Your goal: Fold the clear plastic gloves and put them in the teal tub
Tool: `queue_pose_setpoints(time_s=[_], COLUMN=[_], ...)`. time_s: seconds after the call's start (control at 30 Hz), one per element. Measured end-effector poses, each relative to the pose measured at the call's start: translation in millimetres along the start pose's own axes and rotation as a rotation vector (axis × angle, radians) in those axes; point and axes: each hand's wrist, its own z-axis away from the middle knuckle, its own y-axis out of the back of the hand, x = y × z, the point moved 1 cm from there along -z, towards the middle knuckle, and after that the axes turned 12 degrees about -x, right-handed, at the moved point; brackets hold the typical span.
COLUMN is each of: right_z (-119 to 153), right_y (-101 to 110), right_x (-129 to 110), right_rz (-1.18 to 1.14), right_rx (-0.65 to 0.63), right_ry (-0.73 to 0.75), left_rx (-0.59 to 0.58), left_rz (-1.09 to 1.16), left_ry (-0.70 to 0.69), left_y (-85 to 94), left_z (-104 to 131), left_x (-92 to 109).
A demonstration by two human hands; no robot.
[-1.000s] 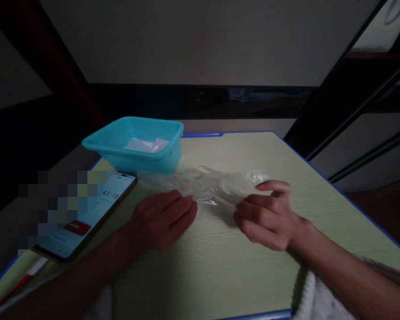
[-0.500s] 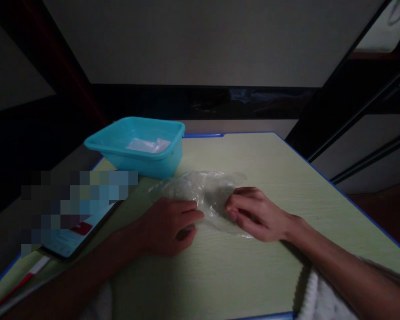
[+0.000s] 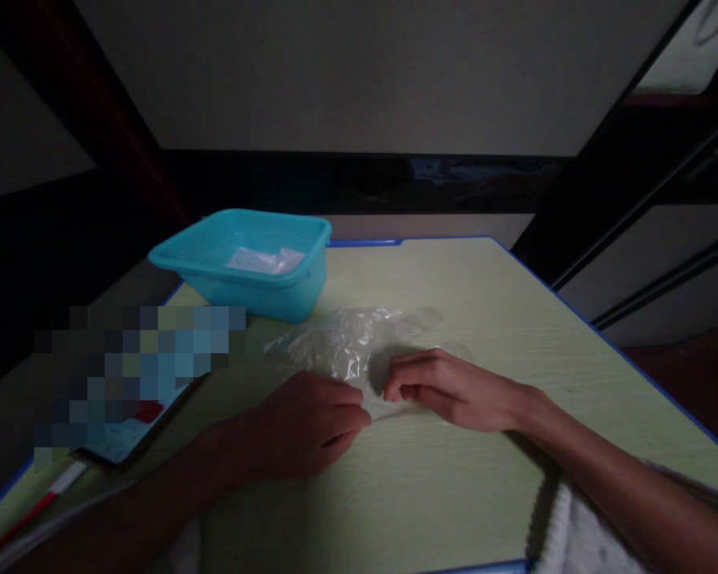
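Observation:
A crumpled clear plastic bag [image 3: 350, 343] lies on the pale green table between my two hands. My left hand [image 3: 308, 422] is closed at the bag's near left edge, thumb pressed against the fingers on the film. On the right side of the bag, my right hand [image 3: 448, 387] has its fingers curled down and bunched together on the film. Its fingertips are partly hidden, close to those of the left. Part of the bag stretches out beyond the right hand.
Behind the bag, to the left, stands a turquoise plastic basin [image 3: 263, 291] with a whitish plastic packet [image 3: 263, 261] inside. A phone [image 3: 116, 442], partly blurred out, lies on the left by a red and white stick [image 3: 60, 486]. The table [image 3: 443, 494] has blue edges.
My left hand has moved slightly nearer to me and its thumb has closed against the fingers. My right hand has shifted left and flattened, fingertips now lower, closer to the left hand.

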Motion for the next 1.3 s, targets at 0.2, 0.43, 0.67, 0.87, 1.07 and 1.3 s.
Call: queue_pose_setpoints(time_s=[0.2,0.43,0.67,0.87,1.07,1.3], right_z=[6,6,3,0,0,10], right_y=[-2,3,4,-2,-1,8], right_x=[-8,2,19,27,24,28], right_rz=[-0.269,-0.235,0.160,0.273,0.306,0.557], right_rx=[-0.090,0.539,0.555,0.447,0.551,0.822], right_ry=[0.009,-0.114,-0.271,-0.371,-0.231,-0.364], left_rx=[-0.092,0.242,-0.005,-0.140,-0.167,-0.174], left_rz=[0.317,0.664,0.259,0.215,0.205,0.152], left_ry=[-0.088,0.142,0.115,0.076,0.024,-0.029], left_y=[10.1,15.5,1.5,-2.6,-3.5,-3.8], left_z=[2,-2,-8,-5,-6,-7], left_x=[15,13,14,18,19,21])
